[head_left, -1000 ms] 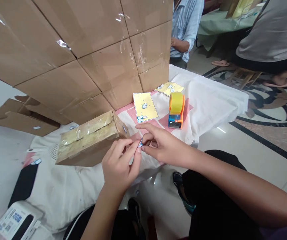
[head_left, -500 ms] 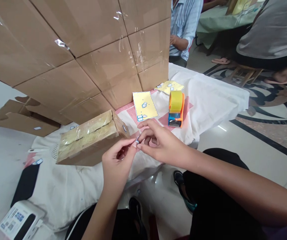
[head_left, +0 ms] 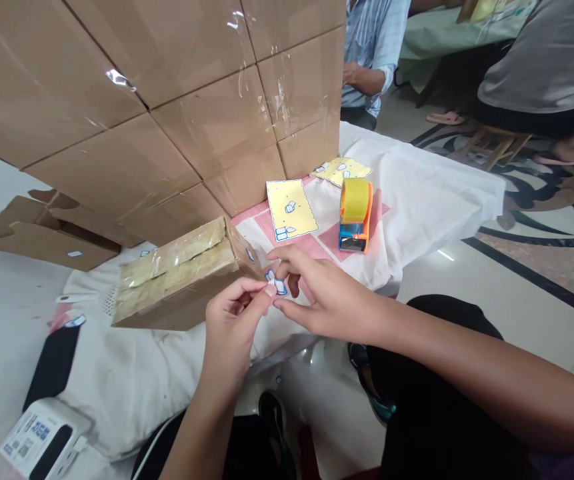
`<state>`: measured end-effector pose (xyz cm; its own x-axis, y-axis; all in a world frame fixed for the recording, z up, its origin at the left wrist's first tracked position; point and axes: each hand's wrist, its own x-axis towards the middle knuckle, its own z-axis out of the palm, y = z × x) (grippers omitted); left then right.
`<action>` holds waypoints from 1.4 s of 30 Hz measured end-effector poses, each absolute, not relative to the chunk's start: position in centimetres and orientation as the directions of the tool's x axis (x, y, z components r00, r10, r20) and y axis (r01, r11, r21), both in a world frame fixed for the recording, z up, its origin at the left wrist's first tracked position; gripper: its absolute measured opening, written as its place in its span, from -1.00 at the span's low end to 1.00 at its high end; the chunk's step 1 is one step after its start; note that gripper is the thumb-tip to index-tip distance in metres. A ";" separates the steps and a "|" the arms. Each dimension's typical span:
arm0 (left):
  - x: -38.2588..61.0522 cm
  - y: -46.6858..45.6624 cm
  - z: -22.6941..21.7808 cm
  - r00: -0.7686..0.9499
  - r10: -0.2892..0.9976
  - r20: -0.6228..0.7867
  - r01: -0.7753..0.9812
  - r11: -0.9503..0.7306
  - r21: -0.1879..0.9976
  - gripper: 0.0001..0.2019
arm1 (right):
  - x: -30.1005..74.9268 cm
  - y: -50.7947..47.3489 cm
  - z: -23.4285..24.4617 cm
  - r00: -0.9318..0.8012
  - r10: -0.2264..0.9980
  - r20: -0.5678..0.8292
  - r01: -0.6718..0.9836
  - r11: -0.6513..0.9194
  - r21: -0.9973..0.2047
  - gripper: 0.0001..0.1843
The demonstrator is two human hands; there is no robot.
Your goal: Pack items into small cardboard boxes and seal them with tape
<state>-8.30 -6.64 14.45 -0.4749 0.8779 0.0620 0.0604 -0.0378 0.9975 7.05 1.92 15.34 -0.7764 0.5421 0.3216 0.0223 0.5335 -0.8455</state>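
In the middle of the view, my left hand (head_left: 239,310) pinches a small white sticker-like piece with a blue outline (head_left: 280,287) between thumb and fingers. My right hand (head_left: 317,287) is just to the right of the piece, fingers curled but apart. Its fingertips come close to the piece; whether they touch it I cannot tell. Beyond my hands lies a yellow sheet with blue-outlined pictures (head_left: 299,223). A tape dispenser (head_left: 355,213), orange and blue with a yellow roll, stands to its right. Left of my hands, a taped cardboard box (head_left: 181,293) rests on the cloth.
Stacked cardboard boxes (head_left: 227,127) form a wall at the back. An open cardboard box (head_left: 67,240) sits at far left, a white device (head_left: 41,433) below. A second yellow sheet (head_left: 341,171) lies on the white cloth (head_left: 431,180). Another person (head_left: 367,60) sits behind.
My right hand's thumb and fingers have parted and drawn slightly away. The small piece, mostly hidden before, now shows spread out at my left fingertips. The view has shifted a little.
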 end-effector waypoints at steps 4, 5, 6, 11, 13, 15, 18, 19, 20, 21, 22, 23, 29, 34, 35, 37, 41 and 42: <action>-8.2 -6.6 14.7 -0.476 0.880 0.018 0.017 -0.012 1.000 -0.90 | 7.1 1.7 15.3 -0.767 0.553 0.326 0.076 0.582 -0.809 -0.52; -8.1 -6.6 14.7 -0.471 0.882 0.012 0.014 -0.007 1.000 -0.89 | 7.0 1.7 15.3 -0.763 0.558 0.326 0.081 0.583 -0.809 -0.53; -8.1 -6.5 14.7 -0.470 0.883 0.010 0.013 -0.004 1.000 -0.89 | 7.0 1.7 15.2 -0.759 0.564 0.324 0.085 0.580 -0.810 -0.54; -8.1 -6.5 14.8 -0.483 0.876 -0.013 -0.014 0.008 1.000 -0.86 | 6.9 1.8 15.1 -0.745 0.598 0.297 0.096 0.536 -0.839 -0.53; -8.2 -6.5 14.8 -0.487 0.873 -0.022 -0.014 0.017 1.000 -0.85 | 7.0 1.9 15.1 -0.739 0.614 0.277 0.109 0.515 -0.850 -0.53; -8.3 -6.5 14.7 -0.489 0.872 -0.027 -0.007 0.027 1.000 -0.85 | 7.0 1.9 15.0 -0.734 0.627 0.261 0.121 0.499 -0.858 -0.55; -8.5 -6.5 14.6 -0.490 0.871 -0.027 -0.003 0.029 1.000 -0.85 | 7.1 1.9 15.1 -0.725 0.639 0.255 0.124 0.486 -0.865 -0.56; -8.5 -6.5 14.6 -0.491 0.871 -0.025 -0.003 0.027 1.000 -0.86 | 7.1 1.8 15.2 -0.722 0.643 0.256 0.122 0.483 -0.867 -0.56; -8.5 -6.5 14.6 -0.492 0.870 -0.022 -0.002 0.024 1.000 -0.86 | 7.1 1.7 15.3 -0.720 0.645 0.258 0.119 0.480 -0.869 -0.56; -8.5 -6.5 14.6 -0.494 0.869 -0.019 -0.003 0.020 1.000 -0.87 | 7.1 1.6 15.3 -0.716 0.647 0.261 0.116 0.479 -0.870 -0.56; -8.6 -6.6 14.6 -0.502 0.865 -0.012 -0.007 0.010 1.000 -0.87 | 7.1 1.6 15.3 -0.712 0.649 0.266 0.112 0.480 -0.870 -0.57; -8.6 -6.6 14.6 -0.517 0.856 -0.001 -0.013 -0.007 1.000 -0.88 | 7.1 1.6 15.2 -0.708 0.651 0.272 0.109 0.482 -0.869 -0.57; -8.9 -6.5 14.8 -0.599 0.799 0.050 -0.043 -0.094 0.995 -0.89 | 6.1 7.0 12.6 -0.617 0.726 0.303 0.253 0.547 -0.798 -0.76; -9.1 -6.7 14.7 -0.593 0.803 0.065 -0.008 -0.086 0.996 -0.88 | 4.4 14.5 9.6 -0.448 0.878 0.168 0.576 0.427 -0.697 -0.75; -9.1 -6.7 14.7 -0.593 0.802 0.069 -0.002 -0.087 0.996 -0.88 | 3.9 15.4 9.2 -0.431 0.890 0.150 0.618 0.412 -0.669 -0.73; -9.2 -6.9 14.8 -0.602 0.794 0.084 0.013 -0.096 0.995 -0.87 | 2.7 16.4 8.9 -0.416 0.903 0.110 0.682 0.390 -0.618 -0.70; -9.7 -7.3 15.1 -0.621 0.774 0.123 0.056 -0.112 0.992 -0.84 | 0.5 16.6 8.9 -0.395 0.919 -0.011 0.797 0.336 -0.501 -0.68; -9.8 -7.4 15.1 -0.621 0.773 0.128 0.064 -0.113 0.992 -0.84 | 0.1 16.6 8.9 -0.395 0.918 -0.028 0.817 0.337 -0.469 -0.67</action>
